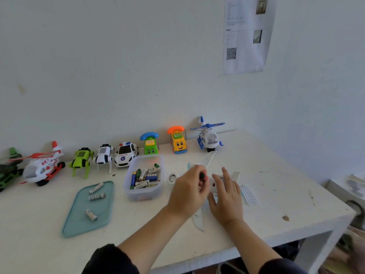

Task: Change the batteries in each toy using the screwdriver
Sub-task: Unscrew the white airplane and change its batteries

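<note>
A white toy airplane point(209, 157) lies upside down on the white table point(276, 194), mostly hidden under my hands. My left hand point(189, 190) grips a screwdriver with a black and red handle point(203, 176), held over the plane's belly. My right hand point(227, 196) rests on the plane's body with fingers spread, holding it down. A clear tub of batteries point(144, 178) stands just left of my left hand. Three loose batteries lie on a teal lid point(87, 210) further left.
Along the wall stand several toys: a red-white helicopter point(42, 167), green robot dog point(81, 159), white robot dog point(103, 155), police car point(125, 154), green phone car point(150, 143), yellow phone car point(177, 140), blue-white helicopter point(208, 135). A small white cap point(172, 177) lies by the tub.
</note>
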